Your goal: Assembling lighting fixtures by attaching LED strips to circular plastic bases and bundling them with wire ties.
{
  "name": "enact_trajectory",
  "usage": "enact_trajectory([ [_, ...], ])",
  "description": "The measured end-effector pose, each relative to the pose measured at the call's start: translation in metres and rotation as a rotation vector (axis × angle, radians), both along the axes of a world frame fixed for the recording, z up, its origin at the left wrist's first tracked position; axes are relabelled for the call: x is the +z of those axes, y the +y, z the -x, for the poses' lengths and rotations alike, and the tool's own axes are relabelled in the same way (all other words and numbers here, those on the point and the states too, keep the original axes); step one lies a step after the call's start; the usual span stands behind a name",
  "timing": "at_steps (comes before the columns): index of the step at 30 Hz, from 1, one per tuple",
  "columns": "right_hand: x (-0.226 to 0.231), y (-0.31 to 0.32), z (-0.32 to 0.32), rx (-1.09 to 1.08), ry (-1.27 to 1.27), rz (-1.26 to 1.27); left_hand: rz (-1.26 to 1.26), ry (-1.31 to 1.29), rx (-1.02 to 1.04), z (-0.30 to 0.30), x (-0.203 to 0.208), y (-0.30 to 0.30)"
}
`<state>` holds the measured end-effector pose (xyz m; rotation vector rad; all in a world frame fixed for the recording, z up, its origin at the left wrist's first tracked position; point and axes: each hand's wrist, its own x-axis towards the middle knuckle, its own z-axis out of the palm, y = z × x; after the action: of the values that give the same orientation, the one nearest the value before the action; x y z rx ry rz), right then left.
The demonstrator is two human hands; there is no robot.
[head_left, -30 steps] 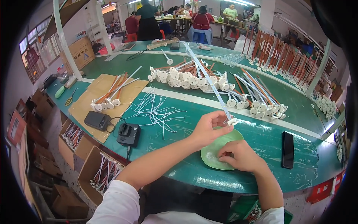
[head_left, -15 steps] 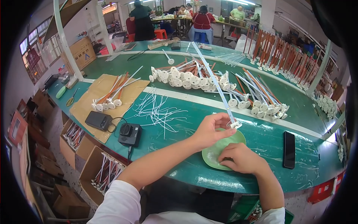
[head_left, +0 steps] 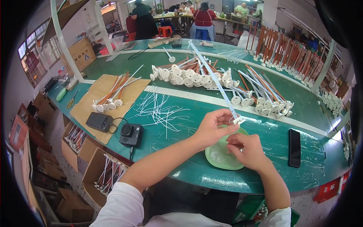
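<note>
My left hand (head_left: 212,129) is closed on the lower end of a long, narrow pale-blue strip (head_left: 213,73) with small dots along it. A white end piece (head_left: 238,120) and a thin wire loop show at its bottom, by my thumb. The strip leans up and away to the left. My right hand (head_left: 246,150) is over the light-green dish (head_left: 217,160), thumb and fingertips pinched together; whatever is between them is too small to make out. Further off lies a pile of similar strips with round white bases (head_left: 189,77).
Loose white wires (head_left: 160,115) lie left, beside a black boxy device (head_left: 131,135) and a black power adapter (head_left: 99,122). Cardboard (head_left: 87,94) holds more strips. A phone (head_left: 294,147) lies right. Upright strips (head_left: 281,49) stand far right. Several people work at the back.
My right hand has risen from inside the dish toward the strip's white end, fingers still pinched. The left hand keeps its hold and the strip has shifted slightly left.
</note>
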<state>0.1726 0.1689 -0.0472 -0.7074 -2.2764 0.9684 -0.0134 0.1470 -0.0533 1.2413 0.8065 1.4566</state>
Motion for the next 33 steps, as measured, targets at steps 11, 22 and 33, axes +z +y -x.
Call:
enact_trajectory([
  [11,0.01,-0.004,0.003,-0.11,-0.12,-0.008,-0.016,-0.018,-0.005,0.0,-0.002,0.0],
  [22,0.009,0.0,0.007,-0.118,0.091,0.692,-0.016,-0.118,0.03,0.001,-0.003,-0.001],
  [33,-0.006,-0.014,0.016,-0.302,0.537,0.355,-0.118,-0.325,-0.131,-0.012,-0.002,-0.017],
])
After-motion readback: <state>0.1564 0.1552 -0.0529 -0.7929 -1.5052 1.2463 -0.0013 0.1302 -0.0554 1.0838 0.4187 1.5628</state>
